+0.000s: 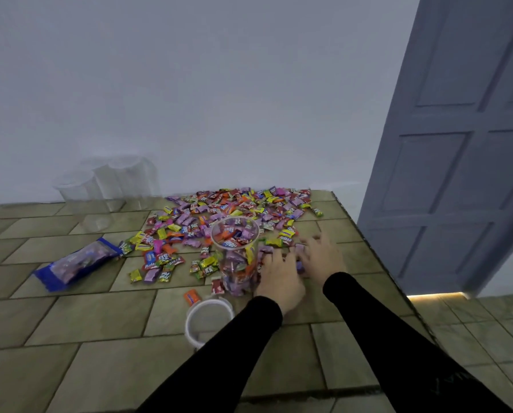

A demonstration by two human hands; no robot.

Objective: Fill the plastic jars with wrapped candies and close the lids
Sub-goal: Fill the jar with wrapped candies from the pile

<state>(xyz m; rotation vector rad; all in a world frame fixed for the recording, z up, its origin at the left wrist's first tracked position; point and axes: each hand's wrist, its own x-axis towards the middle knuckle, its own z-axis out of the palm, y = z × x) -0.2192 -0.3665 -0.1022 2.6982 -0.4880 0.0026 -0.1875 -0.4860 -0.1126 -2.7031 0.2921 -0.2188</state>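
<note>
A clear plastic jar [236,257] stands open on the tiled surface, largely filled with wrapped candies. A wide pile of wrapped candies [219,216] spreads behind and left of it. My left hand [279,272] lies just right of the jar, fingers curled over purple candies [298,254]. My right hand [320,256] sits beside it, fingers spread and bent over the same candies. A white lid [209,320] lies in front of the jar, partly hidden by my left sleeve.
Several empty clear jars [109,186] stand against the wall at the back left. A blue candy bag [76,262] lies on the left. The surface's right edge [377,263] drops to a floor beside a grey door [457,144].
</note>
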